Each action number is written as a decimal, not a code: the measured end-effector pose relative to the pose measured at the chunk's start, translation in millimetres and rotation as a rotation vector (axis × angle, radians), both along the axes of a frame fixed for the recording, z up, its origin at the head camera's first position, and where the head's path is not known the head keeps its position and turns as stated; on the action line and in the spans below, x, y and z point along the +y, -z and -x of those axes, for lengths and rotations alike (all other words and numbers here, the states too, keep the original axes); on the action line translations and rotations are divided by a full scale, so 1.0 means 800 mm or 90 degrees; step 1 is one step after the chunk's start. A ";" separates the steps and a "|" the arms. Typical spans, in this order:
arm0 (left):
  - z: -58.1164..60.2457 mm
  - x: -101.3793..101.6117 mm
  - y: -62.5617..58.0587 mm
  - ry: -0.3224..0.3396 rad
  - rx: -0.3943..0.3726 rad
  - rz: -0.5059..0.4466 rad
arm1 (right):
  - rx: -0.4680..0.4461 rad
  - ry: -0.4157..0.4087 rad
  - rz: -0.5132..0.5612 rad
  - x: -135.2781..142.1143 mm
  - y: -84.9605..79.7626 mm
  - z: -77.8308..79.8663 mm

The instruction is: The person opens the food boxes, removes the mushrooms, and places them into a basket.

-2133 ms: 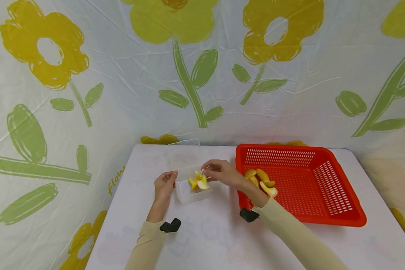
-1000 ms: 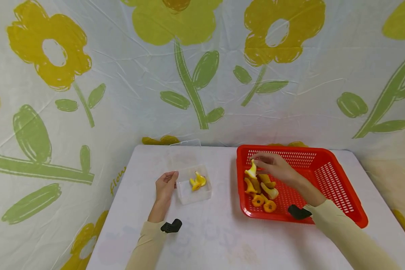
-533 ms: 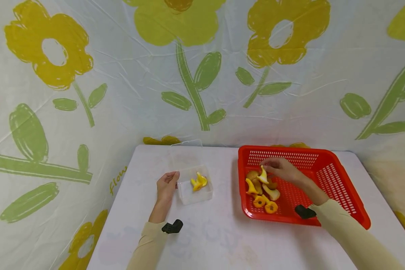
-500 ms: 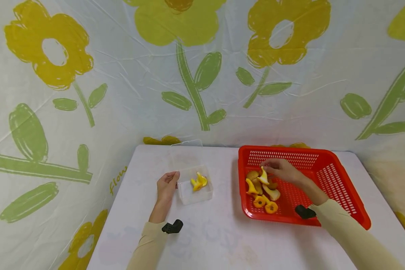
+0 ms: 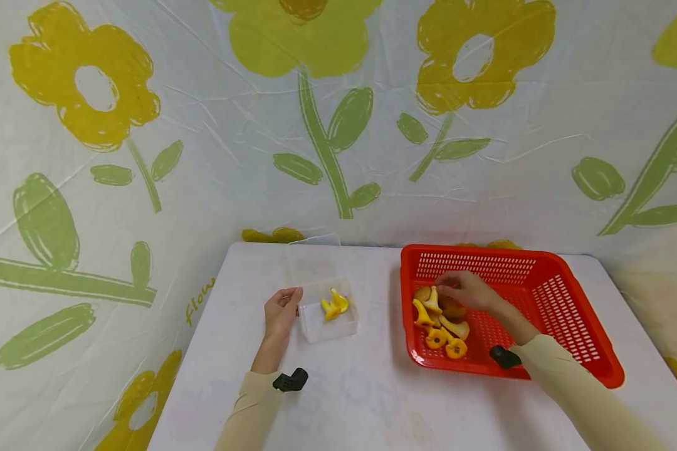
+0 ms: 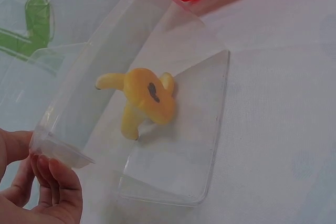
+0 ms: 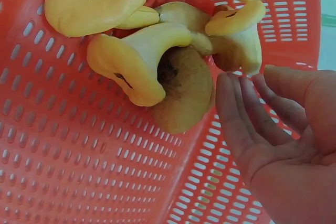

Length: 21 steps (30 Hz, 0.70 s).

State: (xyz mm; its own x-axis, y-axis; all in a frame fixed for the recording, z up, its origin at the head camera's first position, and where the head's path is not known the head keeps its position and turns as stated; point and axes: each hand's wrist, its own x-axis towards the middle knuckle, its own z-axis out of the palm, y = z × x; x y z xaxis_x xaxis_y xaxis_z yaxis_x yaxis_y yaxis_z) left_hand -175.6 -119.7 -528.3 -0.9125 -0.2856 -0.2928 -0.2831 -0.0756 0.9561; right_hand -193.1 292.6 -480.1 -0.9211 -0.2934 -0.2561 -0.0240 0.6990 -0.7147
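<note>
My left hand (image 5: 280, 313) pinches the left wall of a clear plastic box (image 5: 310, 335) between thumb and fingers. In the box lie yellow trumpet-shaped mushrooms (image 5: 334, 305), at least one with a dark mark on its cap in the left wrist view. My right hand (image 5: 468, 291) is inside the red plastic basket (image 5: 541, 351), its fingertips right at a pale yellow mushroom (image 5: 432, 300). In the right wrist view, the thumb and fingers (image 7: 247, 114) stand apart just below a mushroom (image 7: 239, 40). Several yellow and brownish mushrooms (image 5: 456, 347) cluster along the basket's left side.
A clear lid (image 5: 316, 266) extends behind the box to the table's back edge. The white table (image 5: 361, 401) runs up to a flower-printed cloth (image 5: 214, 125) at the back and sides.
My right hand has moved from the box to the basket, carrying a pale yellow mushroom, which it has set among the others and let go. The left hand stays at the box.
</note>
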 end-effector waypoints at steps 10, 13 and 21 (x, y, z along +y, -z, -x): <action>-0.006 0.004 0.005 -0.017 0.009 0.026 | 0.031 0.009 0.031 -0.005 -0.021 -0.007; -0.008 0.004 0.005 -0.021 0.011 0.025 | 0.035 0.005 0.055 -0.013 -0.030 -0.009; -0.010 0.006 0.007 -0.023 0.010 0.028 | 0.044 -0.011 0.129 -0.041 -0.046 -0.011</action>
